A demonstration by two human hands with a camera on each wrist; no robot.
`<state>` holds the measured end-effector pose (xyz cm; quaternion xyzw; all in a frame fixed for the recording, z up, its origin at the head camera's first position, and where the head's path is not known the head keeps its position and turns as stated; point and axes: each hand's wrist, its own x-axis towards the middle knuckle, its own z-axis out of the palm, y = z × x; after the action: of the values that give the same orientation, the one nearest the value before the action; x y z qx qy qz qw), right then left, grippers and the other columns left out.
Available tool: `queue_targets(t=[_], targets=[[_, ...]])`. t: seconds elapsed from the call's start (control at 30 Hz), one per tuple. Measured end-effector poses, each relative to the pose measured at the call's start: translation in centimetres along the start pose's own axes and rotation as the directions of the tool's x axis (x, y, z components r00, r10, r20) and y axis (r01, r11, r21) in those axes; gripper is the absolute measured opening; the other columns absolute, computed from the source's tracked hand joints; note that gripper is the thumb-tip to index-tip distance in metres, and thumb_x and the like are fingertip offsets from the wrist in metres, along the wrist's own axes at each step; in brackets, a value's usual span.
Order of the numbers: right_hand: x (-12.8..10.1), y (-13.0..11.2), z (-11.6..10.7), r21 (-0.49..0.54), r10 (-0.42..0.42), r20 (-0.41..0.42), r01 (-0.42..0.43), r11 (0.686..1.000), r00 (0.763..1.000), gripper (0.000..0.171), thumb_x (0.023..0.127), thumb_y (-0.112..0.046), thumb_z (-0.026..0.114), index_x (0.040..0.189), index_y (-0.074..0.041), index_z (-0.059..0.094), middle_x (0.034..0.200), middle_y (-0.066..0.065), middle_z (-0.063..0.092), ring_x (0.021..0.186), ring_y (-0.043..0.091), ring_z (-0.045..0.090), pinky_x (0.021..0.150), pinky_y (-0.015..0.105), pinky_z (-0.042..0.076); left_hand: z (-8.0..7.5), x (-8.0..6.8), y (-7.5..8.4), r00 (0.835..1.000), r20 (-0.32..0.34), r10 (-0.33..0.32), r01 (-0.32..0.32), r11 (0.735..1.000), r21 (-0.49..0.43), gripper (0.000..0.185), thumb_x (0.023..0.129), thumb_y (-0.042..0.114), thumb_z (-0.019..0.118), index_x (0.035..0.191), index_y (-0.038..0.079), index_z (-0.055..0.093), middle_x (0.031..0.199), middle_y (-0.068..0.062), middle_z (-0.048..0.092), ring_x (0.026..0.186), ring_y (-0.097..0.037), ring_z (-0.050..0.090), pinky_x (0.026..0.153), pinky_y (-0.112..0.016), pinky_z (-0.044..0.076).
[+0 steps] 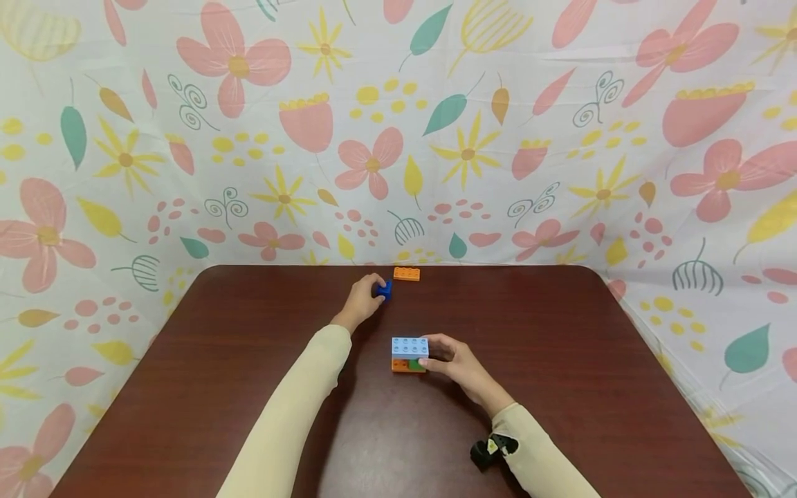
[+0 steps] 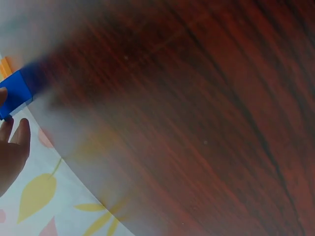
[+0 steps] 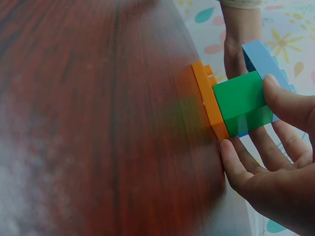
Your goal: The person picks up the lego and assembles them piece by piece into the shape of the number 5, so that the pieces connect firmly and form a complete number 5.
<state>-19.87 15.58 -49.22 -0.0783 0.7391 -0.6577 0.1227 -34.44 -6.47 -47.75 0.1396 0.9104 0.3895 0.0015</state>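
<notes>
Left hand (image 1: 361, 302): our grip pinches a glossy blue brick (image 1: 384, 289), beside the flat orange brick (image 1: 407, 274).
Right hand (image 1: 457, 364): our grip holds the studded block stack (image 1: 409, 355), nearer us than that orange brick.
Counter (image 1: 560, 360): dark woodgrain.

- The worktop (image 1: 249, 360) looks like dark wood-grain laminate, smooth with a soft sheen.
- The stacked blocks (image 1: 409, 355) and the blue block (image 1: 385, 289) look like smooth, slightly glossy moulded plastic.
- The orange brick (image 1: 407, 274) looks the same.
- The floral backdrop (image 1: 187, 138) is matt, creased cloth.
- The sleeves (image 1: 299, 408) are soft, matt fabric.
</notes>
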Motion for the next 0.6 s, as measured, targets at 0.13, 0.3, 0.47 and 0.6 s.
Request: queue_targets(t=[0.13,0.3,0.47,0.6], targets=[[0.0,0.1,-0.1,-0.004,-0.003,0.006,0.003,1.0,1.0,0.046,0.085,-0.014,0.074,0.127,-0.006,0.057,0.125,0.013,0.059,0.111,0.026,0.057,0.084,0.034,0.052,0.0,-0.1,0.0,1.0,-0.009,0.01,-0.01,1.0,0.025,0.016,0.092,0.003,0.064,0.106,0.008,0.059,0.122,-0.013,0.056,0.11,-0.028,0.054,0.098,-0.04,0.046],[0.0,0.0,-0.1,0.0,-0.006,0.003,0.006,1.0,1.0,0.046,0.085,-0.014,0.074,0.127,-0.006,0.057,0.125,0.013,0.059,0.11,0.025,0.057,0.084,0.034,0.052,-0.2,-0.4,0.0,0.999,-0.016,0.041,-0.041,0.999,0.024,0.014,0.092,0.006,0.065,0.105,0.008,0.061,0.114,-0.01,0.055,0.107,-0.027,0.054,0.095,-0.039,0.047],[-0.1,0.0,-0.2,-0.002,-0.007,0.003,0.007,1.0,1.0,0.046,0.086,-0.014,0.074,0.128,-0.006,0.057,0.125,0.013,0.059,0.11,0.026,0.057,0.084,0.034,0.052,-0.5,-0.8,-0.3,0.995,-0.054,0.081,-0.081,0.997,0.003,0.013,0.092,0.009,0.066,0.104,0.008,0.063,0.108,-0.009,0.055,0.098,-0.026,0.054,0.087,-0.037,0.049],[-0.1,0.1,-0.2,-0.006,-0.01,0.011,0.01,1.0,1.0,0.045,0.086,-0.014,0.073,0.128,-0.006,0.057,0.125,0.013,0.059,0.111,0.026,0.057,0.085,0.034,0.051,-0.6,-1.3,-0.4,0.99,-0.074,0.122,-0.124,0.992,-0.015,0.013,0.091,0.008,0.067,0.102,0.007,0.063,0.103,-0.009,0.053,0.098,-0.026,0.059,0.085,-0.034,0.052]])
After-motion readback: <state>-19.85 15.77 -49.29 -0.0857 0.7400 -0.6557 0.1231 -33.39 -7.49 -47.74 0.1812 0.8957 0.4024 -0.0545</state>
